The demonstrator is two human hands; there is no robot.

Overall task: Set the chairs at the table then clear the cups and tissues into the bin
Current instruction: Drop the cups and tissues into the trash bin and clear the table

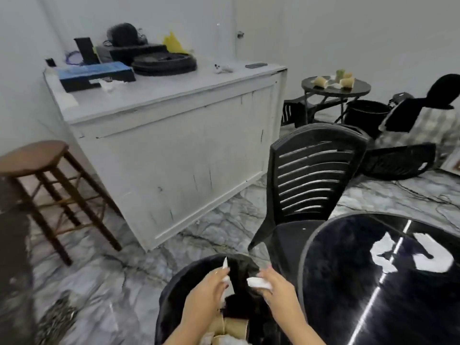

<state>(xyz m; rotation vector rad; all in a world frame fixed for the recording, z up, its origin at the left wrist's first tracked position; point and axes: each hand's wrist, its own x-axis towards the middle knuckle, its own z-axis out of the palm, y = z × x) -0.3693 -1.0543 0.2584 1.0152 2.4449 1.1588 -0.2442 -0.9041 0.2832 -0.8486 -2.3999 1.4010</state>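
Your left hand [211, 286] and right hand [275, 286] each pinch a white tissue [258, 282] above the black bin [174, 292], beside the tabletop [348, 270].

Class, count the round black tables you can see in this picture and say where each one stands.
2. One round black table is in the near right corner, beside the bin. The other stands far back by the wall, with cups on it. Others may lie outside the view.
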